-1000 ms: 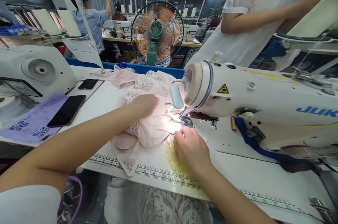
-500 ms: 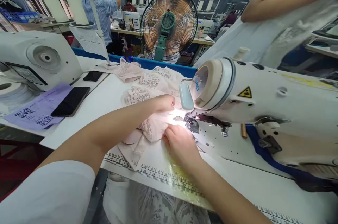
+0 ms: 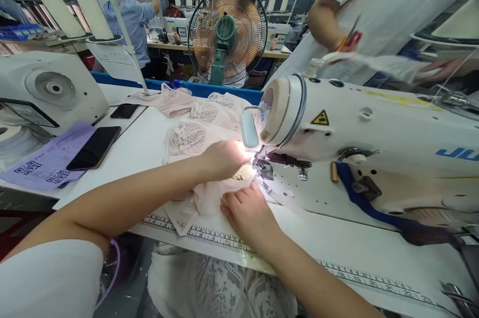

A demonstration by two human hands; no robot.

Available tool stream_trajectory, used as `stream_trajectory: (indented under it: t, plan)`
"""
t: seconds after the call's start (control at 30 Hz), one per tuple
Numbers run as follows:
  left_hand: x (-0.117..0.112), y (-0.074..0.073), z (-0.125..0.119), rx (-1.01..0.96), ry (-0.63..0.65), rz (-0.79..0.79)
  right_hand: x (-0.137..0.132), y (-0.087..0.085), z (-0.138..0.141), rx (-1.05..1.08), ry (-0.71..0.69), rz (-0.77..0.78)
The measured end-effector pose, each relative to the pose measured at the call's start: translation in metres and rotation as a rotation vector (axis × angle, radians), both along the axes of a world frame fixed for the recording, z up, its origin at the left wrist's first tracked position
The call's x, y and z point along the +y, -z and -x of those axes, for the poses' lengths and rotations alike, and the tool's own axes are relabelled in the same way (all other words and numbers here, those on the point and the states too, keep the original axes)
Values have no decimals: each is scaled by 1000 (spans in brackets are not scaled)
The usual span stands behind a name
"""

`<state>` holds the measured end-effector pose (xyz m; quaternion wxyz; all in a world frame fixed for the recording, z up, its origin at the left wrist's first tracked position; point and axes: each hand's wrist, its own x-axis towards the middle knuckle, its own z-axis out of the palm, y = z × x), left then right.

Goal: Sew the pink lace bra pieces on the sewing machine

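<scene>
Pale pink lace fabric lies bunched on the sewing table, one end running under the bright lamp at the sewing machine's needle area. My left hand is closed on the cloth just left of the presser foot, its fingertips washed out by the glare. Nearer to me, my right hand grips the fabric's edge with bent fingers, close to the needle. Between the hands the cloth is brightly lit. The white sewing machine stretches to the right, its needle too small to make out.
A ruler strip runs along the table's front edge. Two phones, one a black phone, and a purple paper lie left. Behind stands a fan. A co-worker's arm with red-handled scissors and white cloth is beyond the machine.
My left hand has turned knuckles up and moved slightly down over the cloth. The view has shifted right. The co-worker's hands now show, with scissors and white cloth.
</scene>
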<state>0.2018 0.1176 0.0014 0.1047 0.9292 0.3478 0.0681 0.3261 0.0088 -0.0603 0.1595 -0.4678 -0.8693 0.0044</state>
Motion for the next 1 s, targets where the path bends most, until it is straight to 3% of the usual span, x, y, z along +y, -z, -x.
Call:
stream_trajectory:
  t: [0.07, 0.13, 0.33, 0.47, 0.63, 0.83, 1.0]
  plan:
    - [-19, 1, 6, 39, 242, 44, 5, -1, 0, 15, -25, 14]
    - [-31, 7, 15, 16, 367, 72, 3, -2, -2, 31, -11, 20]
    - [-50, 30, 43, 171, 308, -214, -18, -1, -25, 34, -14, 15]
    - [-54, 37, 37, 166, 320, -353, -29, 9, -43, -39, 15, -1]
    - [-40, 41, 14, 66, 435, -344, -31, 21, -53, -145, 18, -180]
    - [-21, 50, 1, 122, 361, -333, -29, 21, -59, -209, -6, -294]
    - [-13, 45, -4, 197, 292, -274, -30, 21, -61, -209, 0, -340]
